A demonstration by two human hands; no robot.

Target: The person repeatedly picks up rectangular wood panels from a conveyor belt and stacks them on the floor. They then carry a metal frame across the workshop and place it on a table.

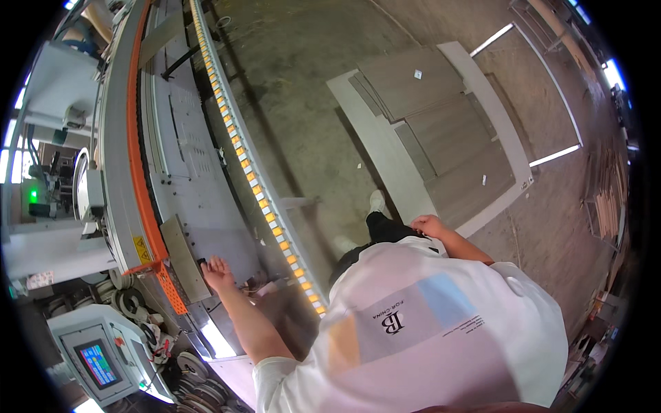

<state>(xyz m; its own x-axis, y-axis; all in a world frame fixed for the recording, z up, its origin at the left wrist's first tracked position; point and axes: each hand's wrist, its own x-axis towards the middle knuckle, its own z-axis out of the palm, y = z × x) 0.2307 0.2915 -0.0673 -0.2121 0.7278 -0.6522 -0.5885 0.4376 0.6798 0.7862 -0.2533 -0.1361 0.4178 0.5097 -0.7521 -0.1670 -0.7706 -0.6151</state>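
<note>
My left hand (pixel 219 273) is at the near end of a long edge-banding machine, its fingers apart. It is right beside a narrow grey-brown panel (pixel 184 260) lying along the machine's edge. A small dark part shows by the fingertips, and whether they touch it I cannot tell. Close to my hip, by the shirt hem, my right hand (pixel 429 226) has its fingers loosely curled, with nothing visible in them. A stack of grey-brown boards (pixel 447 131) lies low on the right, on a larger pale board (pixel 406 168).
A rail with orange and white rollers (pixel 256 189) runs along the machine's (pixel 180 131) right side. At lower left stands a control box with a lit screen (pixel 100 363), near several rolls of banding (pixel 193 366). White floor lines (pixel 555 155) mark the far right.
</note>
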